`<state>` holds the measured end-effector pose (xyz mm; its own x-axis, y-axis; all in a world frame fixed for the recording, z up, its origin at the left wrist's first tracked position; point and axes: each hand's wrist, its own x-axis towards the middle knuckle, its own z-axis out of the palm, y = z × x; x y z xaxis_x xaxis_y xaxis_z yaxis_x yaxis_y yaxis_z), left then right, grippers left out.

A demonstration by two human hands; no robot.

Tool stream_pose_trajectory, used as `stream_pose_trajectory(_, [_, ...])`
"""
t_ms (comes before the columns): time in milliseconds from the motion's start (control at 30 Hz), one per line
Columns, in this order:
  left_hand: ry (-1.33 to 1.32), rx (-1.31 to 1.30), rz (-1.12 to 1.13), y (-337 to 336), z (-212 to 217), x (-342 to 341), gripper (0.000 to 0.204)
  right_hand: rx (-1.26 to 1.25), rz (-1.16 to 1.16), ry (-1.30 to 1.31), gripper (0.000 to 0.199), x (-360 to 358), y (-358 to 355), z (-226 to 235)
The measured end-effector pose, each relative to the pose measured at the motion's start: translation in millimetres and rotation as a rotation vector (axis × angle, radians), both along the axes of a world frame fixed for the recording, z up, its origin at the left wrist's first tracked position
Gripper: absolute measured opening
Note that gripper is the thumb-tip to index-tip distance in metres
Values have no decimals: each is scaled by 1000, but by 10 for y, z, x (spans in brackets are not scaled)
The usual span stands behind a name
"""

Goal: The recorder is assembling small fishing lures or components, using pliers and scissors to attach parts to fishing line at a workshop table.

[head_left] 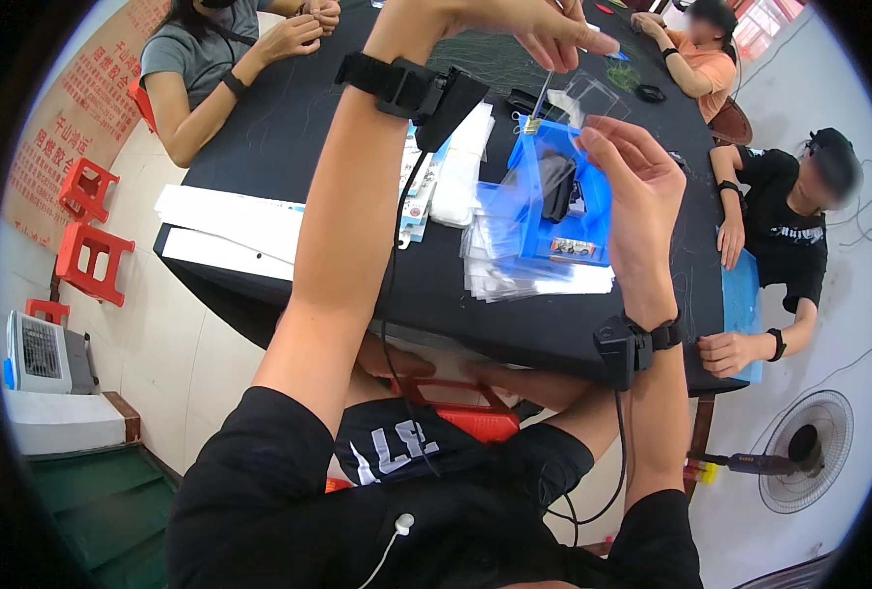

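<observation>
High at the top edge, my left hand has its fingers bent downward together. A thin grey rod hangs from the fingertips, with a small brass-coloured piece at its lower end, by the rim of a blue plastic bin. My right hand is raised over the bin's right side, thumb and forefinger tips drawn together; anything between them is too fine to see. Inside the bin lie a black pouch and a small printed packet. A clear plastic piece is just beyond the bin.
Clear plastic bags lie under and beside the bin. White packets and a long white box are farther left on the black-covered table. Other people sit around it. Red stools and a fan stand about.
</observation>
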<state>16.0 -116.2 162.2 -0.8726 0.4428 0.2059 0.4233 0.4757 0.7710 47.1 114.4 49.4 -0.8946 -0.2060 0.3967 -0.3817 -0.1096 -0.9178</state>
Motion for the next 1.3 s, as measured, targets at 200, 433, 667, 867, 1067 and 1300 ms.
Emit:
stream_pose_trajectory(200, [65, 9, -55, -5, -15, -41, 48, -122, 51, -27, 22, -109, -83, -47])
stream_pose_trajectory(433, [21, 116, -116, -48, -18, 9, 35, -148, 61, 33, 22, -207, -183, -10])
stream_pose_trajectory(667, [56, 19, 4, -6, 13, 84, 28, -130, 56, 44, 22, -272, -84, -100])
stream_pose_trajectory(867, [33, 6, 23, -44, 5, 70, 27, -293, 335, -196, 17, -245, 268, 114])
stream_pose_trajectory(1067, [44, -19, -19, -35, 3, 51, 28, 81, 524, -190, 15, -124, 84, 83])
stream_pose_trajectory(1300, [146, -108, -9, -94, -5, 54, 28, 434, 350, -50, 16, 17, -317, 78])
